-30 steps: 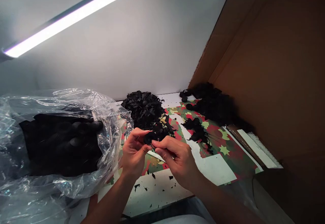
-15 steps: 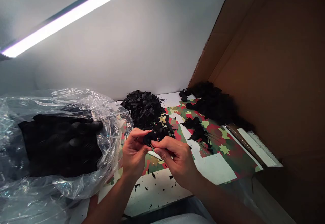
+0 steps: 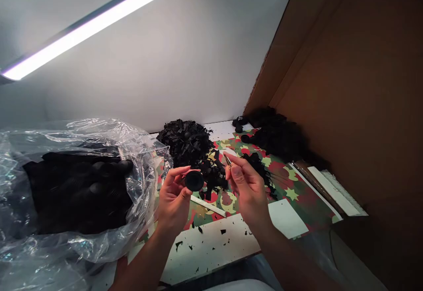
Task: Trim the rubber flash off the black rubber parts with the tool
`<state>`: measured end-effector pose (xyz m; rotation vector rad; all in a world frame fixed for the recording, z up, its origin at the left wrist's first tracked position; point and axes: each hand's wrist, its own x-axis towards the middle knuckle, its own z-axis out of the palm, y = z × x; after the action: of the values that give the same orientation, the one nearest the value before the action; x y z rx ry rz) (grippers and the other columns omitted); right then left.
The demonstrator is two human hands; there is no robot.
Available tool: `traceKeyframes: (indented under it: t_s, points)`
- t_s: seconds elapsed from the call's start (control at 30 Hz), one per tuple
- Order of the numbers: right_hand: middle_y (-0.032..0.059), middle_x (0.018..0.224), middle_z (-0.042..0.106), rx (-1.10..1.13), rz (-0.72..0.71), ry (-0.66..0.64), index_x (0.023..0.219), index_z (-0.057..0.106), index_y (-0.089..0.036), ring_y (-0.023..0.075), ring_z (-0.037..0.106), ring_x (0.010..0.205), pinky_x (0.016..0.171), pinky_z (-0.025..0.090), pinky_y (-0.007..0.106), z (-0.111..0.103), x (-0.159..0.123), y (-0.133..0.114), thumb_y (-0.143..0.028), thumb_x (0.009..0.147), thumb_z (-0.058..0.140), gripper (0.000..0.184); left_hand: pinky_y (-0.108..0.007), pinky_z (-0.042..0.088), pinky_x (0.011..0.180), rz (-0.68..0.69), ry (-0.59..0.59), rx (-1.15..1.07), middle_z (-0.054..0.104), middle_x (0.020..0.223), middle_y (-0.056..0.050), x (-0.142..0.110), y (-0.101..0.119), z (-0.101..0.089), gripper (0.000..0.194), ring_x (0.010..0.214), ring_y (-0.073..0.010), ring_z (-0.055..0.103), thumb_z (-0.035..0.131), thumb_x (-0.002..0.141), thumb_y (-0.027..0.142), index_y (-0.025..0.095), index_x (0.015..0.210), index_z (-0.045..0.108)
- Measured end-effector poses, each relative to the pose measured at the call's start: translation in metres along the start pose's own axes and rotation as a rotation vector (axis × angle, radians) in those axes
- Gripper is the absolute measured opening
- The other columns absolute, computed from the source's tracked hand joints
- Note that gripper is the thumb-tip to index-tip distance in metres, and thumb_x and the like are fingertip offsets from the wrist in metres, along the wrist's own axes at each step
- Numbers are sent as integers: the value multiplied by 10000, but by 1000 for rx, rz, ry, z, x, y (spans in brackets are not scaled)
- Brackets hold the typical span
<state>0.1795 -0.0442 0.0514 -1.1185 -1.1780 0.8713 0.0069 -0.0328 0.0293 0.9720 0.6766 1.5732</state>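
Note:
My left hand is closed, thumb and fingertips pinching a round black rubber-like cup by its edge, hollow face towards me. To its right, my right hand grips a small pointed metal tool, tip up and leaning left; whether it is tweezers or a blade I cannot tell. The tool and the cup are apart. Behind the hands lies a tangle of black trimmings, with a larger mound of black scraps beyond it.
At left, a clear plastic bag holds black sheets with round bumps. More black pieces are heaped at the back right beside a cardboard wall. A white strip lies on the patterned sheet. A lamp shines above.
My right hand has moved right, away from the cup, and the metal tool now shows in its fingers. In my left hand the cup has turned its hollow face towards me.

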Motion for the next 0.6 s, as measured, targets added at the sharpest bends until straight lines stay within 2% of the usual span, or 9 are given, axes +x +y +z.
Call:
traceKeyframes:
  t_s: [0.13,0.17,0.23,0.3,0.33,0.4,0.5,0.6]
  points:
    - [-8,719,536,-137,-42,-7,1356,633,-285,141,499,636,591,435,257,-10,4,4,-497,1024,483,421,-259,584,677,-33,-28,-31,774,958,-64,0,1,2,365,697,-143,698,839,758,408,241,1068,742]
    - [-7,693,534,-178,-56,-22,1301,672,-261,145,502,622,581,431,260,-12,5,3,-515,1028,459,429,-257,587,672,-46,-31,-39,775,949,-66,1,0,2,404,688,-142,696,848,740,428,238,1082,746]
    - [-13,600,496,-256,-67,-90,1073,761,-201,141,478,549,528,398,259,-14,6,1,-559,1029,416,500,-246,587,658,-66,-39,-60,776,940,-65,1,0,2,476,669,-137,692,881,690,440,243,1104,751]
    - [-27,507,429,-307,-68,-171,860,764,-171,129,434,469,479,362,258,-15,6,-3,-583,1034,369,597,-226,580,641,-78,-45,-74,778,950,-60,1,-1,1,493,655,-127,690,907,659,405,255,1104,756]
    - [-29,492,425,-322,-78,-204,849,763,-169,129,433,456,476,364,259,-15,6,-5,-576,1040,352,609,-217,576,631,-82,-45,-77,779,957,-60,1,-1,1,490,646,-122,687,914,652,388,257,1099,760]
    - [-9,565,525,-340,-146,-245,1027,767,-180,142,508,517,524,420,263,-13,4,-10,-526,1052,374,524,-207,570,615,-85,-41,-77,780,958,-60,1,-1,0,496,633,-115,682,922,641,376,255,1096,768]
    - [32,826,661,-327,-345,-312,1307,667,-250,158,614,715,646,499,271,-9,1,-14,-393,1044,489,348,-201,575,633,-94,-40,-60,774,926,-51,0,-1,-1,531,651,-115,682,930,626,375,254,1119,773]
    - [34,923,674,-296,-490,-400,1299,671,-279,130,632,755,658,513,243,-6,-1,-15,-280,1029,545,299,-196,573,687,-108,-59,-18,767,970,-55,0,-2,-3,516,742,-126,689,901,678,375,268,1163,762]
